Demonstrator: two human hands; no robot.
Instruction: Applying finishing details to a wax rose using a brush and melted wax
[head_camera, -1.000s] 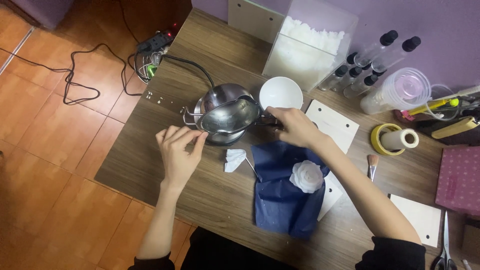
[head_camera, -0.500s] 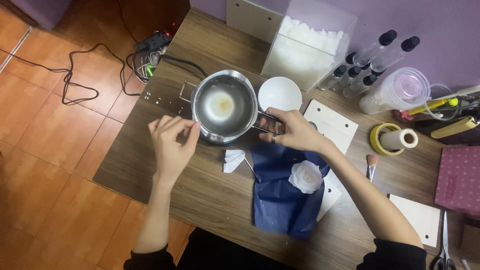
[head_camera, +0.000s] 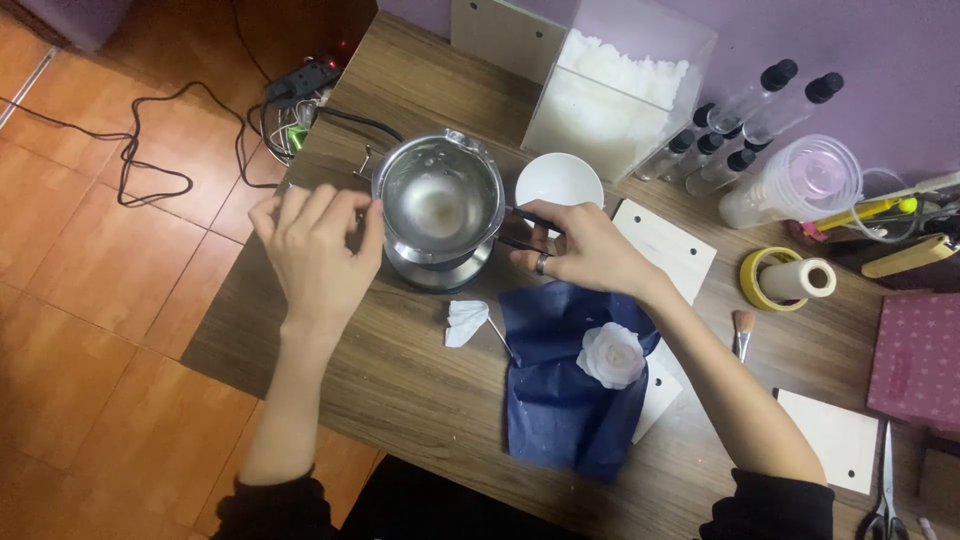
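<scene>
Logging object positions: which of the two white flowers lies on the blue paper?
The larger rose-shaped flower lies on the blue paper; the smaller one lies on bare table left of it.

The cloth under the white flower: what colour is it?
Dark blue cloth, seen in the head view.

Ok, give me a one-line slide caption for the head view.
Right hand grips the pot handle; left hand at its other side, on a wooden table.
</scene>
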